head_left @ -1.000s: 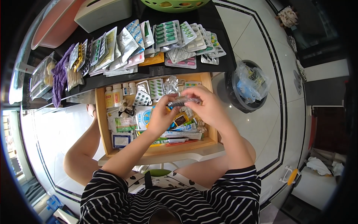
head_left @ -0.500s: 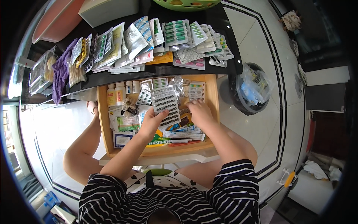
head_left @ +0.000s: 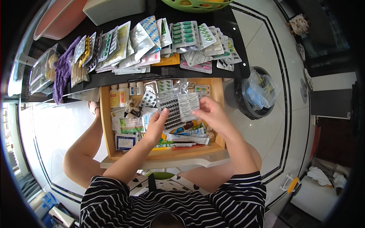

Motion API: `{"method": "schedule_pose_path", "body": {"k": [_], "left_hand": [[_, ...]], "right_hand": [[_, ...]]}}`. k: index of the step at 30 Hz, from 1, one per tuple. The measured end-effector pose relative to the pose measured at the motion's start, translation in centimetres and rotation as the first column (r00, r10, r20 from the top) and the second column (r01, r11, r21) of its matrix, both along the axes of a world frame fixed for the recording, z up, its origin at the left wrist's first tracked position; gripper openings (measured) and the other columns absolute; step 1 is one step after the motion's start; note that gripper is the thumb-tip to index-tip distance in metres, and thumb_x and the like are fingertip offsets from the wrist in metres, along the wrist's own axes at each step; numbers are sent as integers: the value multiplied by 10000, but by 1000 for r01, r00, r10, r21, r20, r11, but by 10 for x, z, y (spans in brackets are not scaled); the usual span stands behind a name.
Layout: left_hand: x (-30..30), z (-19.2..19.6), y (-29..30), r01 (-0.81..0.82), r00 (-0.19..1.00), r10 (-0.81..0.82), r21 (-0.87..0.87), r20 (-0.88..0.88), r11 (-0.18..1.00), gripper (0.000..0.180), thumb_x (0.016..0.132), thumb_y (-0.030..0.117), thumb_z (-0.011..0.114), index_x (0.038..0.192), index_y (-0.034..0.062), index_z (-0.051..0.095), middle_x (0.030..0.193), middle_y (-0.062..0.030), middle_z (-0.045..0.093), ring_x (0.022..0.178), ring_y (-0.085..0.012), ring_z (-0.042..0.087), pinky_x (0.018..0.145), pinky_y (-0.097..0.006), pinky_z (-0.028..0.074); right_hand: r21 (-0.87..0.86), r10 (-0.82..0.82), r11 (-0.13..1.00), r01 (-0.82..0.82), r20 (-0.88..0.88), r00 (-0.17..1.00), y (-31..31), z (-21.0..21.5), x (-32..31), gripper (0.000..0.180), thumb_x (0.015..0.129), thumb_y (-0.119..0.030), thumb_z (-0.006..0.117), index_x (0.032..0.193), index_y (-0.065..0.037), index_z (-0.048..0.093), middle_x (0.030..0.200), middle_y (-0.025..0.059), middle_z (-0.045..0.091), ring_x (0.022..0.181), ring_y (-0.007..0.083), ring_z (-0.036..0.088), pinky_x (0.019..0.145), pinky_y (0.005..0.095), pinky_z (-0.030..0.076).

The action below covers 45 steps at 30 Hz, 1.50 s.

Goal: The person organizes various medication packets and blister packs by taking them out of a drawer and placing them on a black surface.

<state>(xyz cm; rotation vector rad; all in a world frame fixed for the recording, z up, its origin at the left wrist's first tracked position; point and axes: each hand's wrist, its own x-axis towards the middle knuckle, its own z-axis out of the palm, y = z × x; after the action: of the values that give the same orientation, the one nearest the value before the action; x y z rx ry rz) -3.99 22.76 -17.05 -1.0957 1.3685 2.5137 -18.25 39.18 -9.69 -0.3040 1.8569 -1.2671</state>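
Observation:
Over the pulled-out wooden drawer [head_left: 219, 133], my left hand [head_left: 156, 124] grips a blister pack of small dark pills [head_left: 170, 113], thumb on top. My right hand [head_left: 211, 113] pinches a second blister pack [head_left: 189, 107], its silvery printed back facing up. This second pack overlaps the right side of the first one. Beneath and around them in the drawer are white bottles [head_left: 123, 95], a blister pack of dark round pills [head_left: 148, 99], a green-capsule blister pack [head_left: 164, 85], a flower-shaped ornament [head_left: 132, 106], several sachets [head_left: 127, 125] and slim white packets [head_left: 188, 138].
On the black tabletop [head_left: 159, 72] beyond the drawer lie rows of blister packs [head_left: 184, 34] and sachets [head_left: 142, 41], a purple cloth [head_left: 64, 72] and cotton swabs [head_left: 79, 74]. A pink basin [head_left: 59, 19] and green basket [head_left: 197, 5] stand behind. Right is a bagged bin [head_left: 258, 95].
My right hand has come up from the drawer's right side with a silvery-backed blister pack and brought it against the dark-pill pack. My left hand keeps its hold, nearly in place.

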Motion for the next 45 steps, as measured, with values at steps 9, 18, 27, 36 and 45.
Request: {"method": "schedule_pose_path", "body": {"k": [9,18,27,36,45], "left_hand": [[-4,15,7,14,980,-13,2,-196,1000,247,894,133,648,1105,24,579,1035,-33,649,916,-87,579,815,-260,465],[2,31,4,-50,970,41,-32,-241,998,352,911,154,625,1204,17,486,1109,-63,616,977,-121,568,865,-282,460],[40,64,-2,-201,910,85,-253,-405,946,518,887,19,605,1308,10,304,1183,-82,509,1056,-127,529,878,-263,453],[57,126,-67,-148,895,-27,-355,-445,923,744,846,-22,624,1438,1,174,1249,-125,503,1113,-161,531,929,-292,446],[-14,192,-128,-177,825,-95,-415,-557,892,681,908,-8,523,1475,44,150,1411,-149,345,1120,-158,518,882,-260,463]], "right_hand": [[-43,53,998,-53,-8,999,-16,-13,24,224,844,-58,662,1014,-9,525,982,62,610,884,121,592,710,268,495],[-126,-84,989,76,-67,994,-23,-17,33,260,851,-133,665,1033,19,559,985,85,635,897,135,596,769,280,477],[-250,4,968,38,165,986,-35,25,67,263,879,-57,612,1118,12,529,1045,66,619,951,115,581,853,260,466],[-401,-71,912,82,40,997,-90,75,86,399,874,-41,619,1238,-7,461,1023,62,606,901,108,579,796,243,472],[-564,-202,823,73,-170,965,-153,128,17,586,848,12,602,1355,-52,316,1005,104,582,846,114,570,723,239,479]]}}
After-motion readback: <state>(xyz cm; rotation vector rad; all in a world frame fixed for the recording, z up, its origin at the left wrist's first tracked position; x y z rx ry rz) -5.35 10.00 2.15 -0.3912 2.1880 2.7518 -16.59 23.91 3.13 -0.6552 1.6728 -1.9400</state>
